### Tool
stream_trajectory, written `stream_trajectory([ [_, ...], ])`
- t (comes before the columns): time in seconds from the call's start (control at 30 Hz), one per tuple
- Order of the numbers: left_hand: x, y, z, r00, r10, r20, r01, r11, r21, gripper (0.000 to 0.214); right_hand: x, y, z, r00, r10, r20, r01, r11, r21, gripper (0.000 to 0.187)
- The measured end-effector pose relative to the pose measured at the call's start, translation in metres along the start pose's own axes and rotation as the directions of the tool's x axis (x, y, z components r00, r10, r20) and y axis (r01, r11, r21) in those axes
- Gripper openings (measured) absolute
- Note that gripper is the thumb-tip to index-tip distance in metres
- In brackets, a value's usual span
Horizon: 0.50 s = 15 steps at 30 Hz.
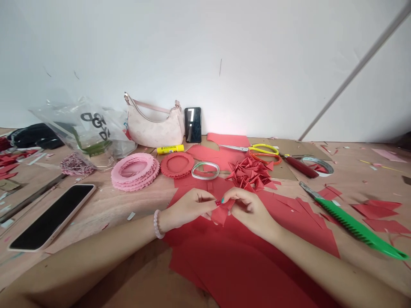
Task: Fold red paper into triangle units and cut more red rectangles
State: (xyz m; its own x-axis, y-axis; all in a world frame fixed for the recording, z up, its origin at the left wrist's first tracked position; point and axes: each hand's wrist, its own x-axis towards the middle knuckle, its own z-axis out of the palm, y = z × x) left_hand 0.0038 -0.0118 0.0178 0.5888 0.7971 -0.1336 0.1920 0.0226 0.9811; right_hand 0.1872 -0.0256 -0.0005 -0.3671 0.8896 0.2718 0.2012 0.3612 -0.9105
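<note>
Both my hands meet over the red paper sheets (224, 261), pinching one small folded red paper piece (221, 215). My left hand (189, 208), with a pink bead bracelet (157, 224) at the wrist, grips the piece from the left, thumb on top. From the right, my right hand (250, 209) holds it between thumb and fingers. The exact folds are partly hidden by my fingers. Just beyond lies a pile of folded red paper pieces (252, 172), beside a roll of tape (205, 170).
Scissors (265, 149), a red-handled tool (302, 166) and a green-handled knife (356, 222) lie right. Left are a phone (53, 216), pink scalloped paper rings (135, 172) and a plastic bag (86, 132). A glue stick (170, 149), handbag (156, 124) and upright phone (193, 125) stand behind.
</note>
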Motion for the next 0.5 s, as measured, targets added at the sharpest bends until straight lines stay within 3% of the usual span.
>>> stream_trajectory([
  [0.23,-0.0003,-0.0035,0.0049,0.994,0.075,-0.085,-0.061,0.985,0.162,0.027,-0.0002,-0.0036,0.0016,0.997,0.055,0.057,-0.061,0.993,0.105,0.008],
  [0.5,-0.0004,-0.0062,0.0056,0.998,0.058,-0.031,-0.056,0.996,0.065,0.026,0.0028,-0.0035,0.0021,0.994,0.098,0.038,-0.102,0.990,0.096,0.004],
])
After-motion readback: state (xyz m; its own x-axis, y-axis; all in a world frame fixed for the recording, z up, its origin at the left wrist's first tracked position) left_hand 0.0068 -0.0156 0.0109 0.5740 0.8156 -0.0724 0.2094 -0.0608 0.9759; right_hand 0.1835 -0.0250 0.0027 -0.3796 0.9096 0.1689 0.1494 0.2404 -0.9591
